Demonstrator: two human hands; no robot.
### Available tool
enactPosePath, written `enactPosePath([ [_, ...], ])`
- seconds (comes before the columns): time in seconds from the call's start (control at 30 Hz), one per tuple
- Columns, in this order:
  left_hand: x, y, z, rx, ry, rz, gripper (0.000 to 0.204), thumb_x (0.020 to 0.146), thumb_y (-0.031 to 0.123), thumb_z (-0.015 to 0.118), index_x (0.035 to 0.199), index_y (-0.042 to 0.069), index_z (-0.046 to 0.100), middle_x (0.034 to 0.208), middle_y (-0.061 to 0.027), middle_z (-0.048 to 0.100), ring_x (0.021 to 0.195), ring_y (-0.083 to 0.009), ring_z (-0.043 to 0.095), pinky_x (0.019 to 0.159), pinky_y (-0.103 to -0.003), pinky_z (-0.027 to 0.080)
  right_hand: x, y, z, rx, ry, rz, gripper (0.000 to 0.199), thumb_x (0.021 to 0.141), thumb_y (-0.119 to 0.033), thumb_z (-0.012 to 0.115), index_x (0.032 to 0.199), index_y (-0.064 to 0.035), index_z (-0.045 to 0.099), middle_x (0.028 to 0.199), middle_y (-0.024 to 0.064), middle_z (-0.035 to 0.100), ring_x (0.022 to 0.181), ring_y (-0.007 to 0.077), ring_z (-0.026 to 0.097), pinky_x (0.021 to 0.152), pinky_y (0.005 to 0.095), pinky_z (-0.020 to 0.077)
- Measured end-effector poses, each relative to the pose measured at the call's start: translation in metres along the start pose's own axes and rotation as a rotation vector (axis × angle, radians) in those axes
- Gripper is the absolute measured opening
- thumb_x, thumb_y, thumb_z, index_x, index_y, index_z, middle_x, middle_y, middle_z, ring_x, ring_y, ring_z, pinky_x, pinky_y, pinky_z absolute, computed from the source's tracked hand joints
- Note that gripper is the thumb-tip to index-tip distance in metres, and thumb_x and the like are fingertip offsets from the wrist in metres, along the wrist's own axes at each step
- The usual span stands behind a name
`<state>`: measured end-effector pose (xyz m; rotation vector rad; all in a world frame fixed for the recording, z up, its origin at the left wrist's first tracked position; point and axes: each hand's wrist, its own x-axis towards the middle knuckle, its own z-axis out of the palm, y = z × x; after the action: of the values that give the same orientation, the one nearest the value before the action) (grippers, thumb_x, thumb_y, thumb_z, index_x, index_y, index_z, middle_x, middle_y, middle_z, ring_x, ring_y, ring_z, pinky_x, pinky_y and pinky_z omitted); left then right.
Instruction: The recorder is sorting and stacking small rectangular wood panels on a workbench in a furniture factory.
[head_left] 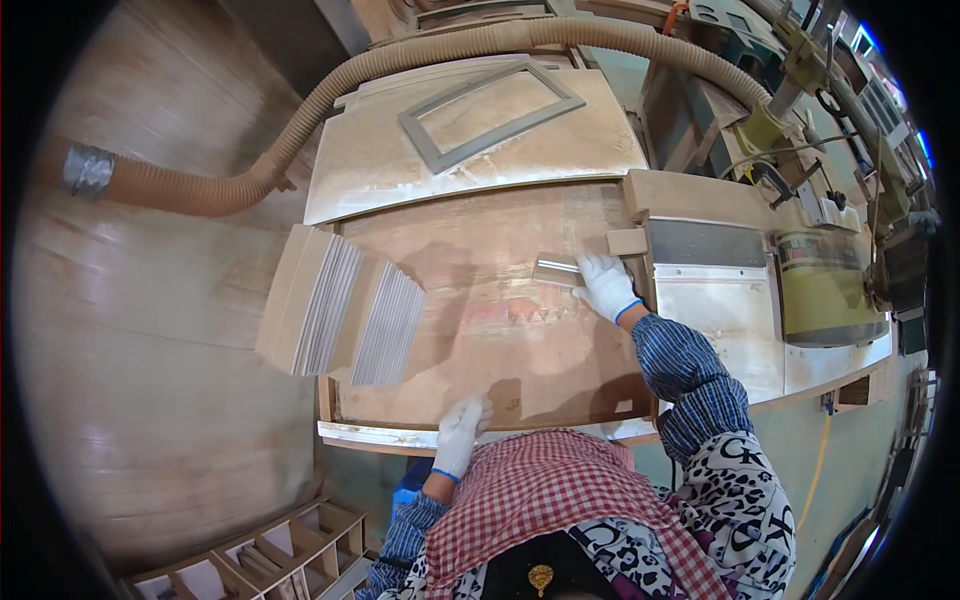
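Note:
My right hand (606, 289), in a white knit glove, grips the right end of a small flat board (556, 272) with pale lines across its face. That board lies over the recessed wooden worktop (470, 310), near its right side. At the near edge of the worktop is my left hand (460, 436), gloved too, its fingers loosely extended and nothing seen in them. Two leaning stacks of thin brown boards, a taller stack (312, 300) and a shorter stack (386, 325), stand at the left of the worktop. A small wooden block (627, 241) rests just beyond my right hand.
A grey rectangular frame (490, 112) lies on a dusty panel (330, 185) at the back. A ribbed hose (400, 52) arches behind it. A machine with a yellow-green drum (822, 290) stands at the right. A compartmented wooden rack (262, 556) is at the lower left.

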<state>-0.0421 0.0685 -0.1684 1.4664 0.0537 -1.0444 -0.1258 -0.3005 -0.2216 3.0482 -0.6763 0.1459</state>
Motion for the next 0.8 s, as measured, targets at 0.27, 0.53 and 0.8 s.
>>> enactPosePath([
  [0.27,0.023,0.020,0.011,1.014,0.041,0.717,0.048,0.091,0.027,0.064,0.129,-0.001,0.057,0.110,-0.0196,0.064,0.103,-0.0336,0.061,0.092,-0.041,0.048,-0.047,-0.090,-0.010,0.253,0.003,-0.316,0.022,0.085,-0.027,0.061,0.090,-0.0054,0.058,0.070,0.0116,0.062,0.063,0.0290,0.063,0.059,0.0421,0.0509],
  [0.53,0.060,-0.009,-0.008,1.307,-0.379,0.850,0.049,0.084,0.024,0.066,0.126,0.003,0.055,0.111,-0.0181,0.061,0.104,-0.0371,0.057,0.090,-0.046,0.044,-0.081,-0.141,-0.017,0.518,-0.053,-0.412,0.030,0.090,-0.033,0.061,0.095,-0.0045,0.063,0.089,0.0144,0.064,0.086,0.0312,0.064,0.076,0.0426,0.0505],
  [0.8,0.058,-0.003,0.005,1.336,-0.261,0.929,0.035,0.084,0.021,0.064,0.116,0.006,0.061,0.095,-0.0184,0.064,0.087,-0.0373,0.060,0.078,-0.049,0.047,0.029,0.005,-0.075,-0.247,0.328,-0.019,0.040,0.082,-0.013,0.056,0.121,-0.0048,0.056,0.122,0.0170,0.058,0.118,0.0314,0.054,0.095,0.0455,0.0423],
])
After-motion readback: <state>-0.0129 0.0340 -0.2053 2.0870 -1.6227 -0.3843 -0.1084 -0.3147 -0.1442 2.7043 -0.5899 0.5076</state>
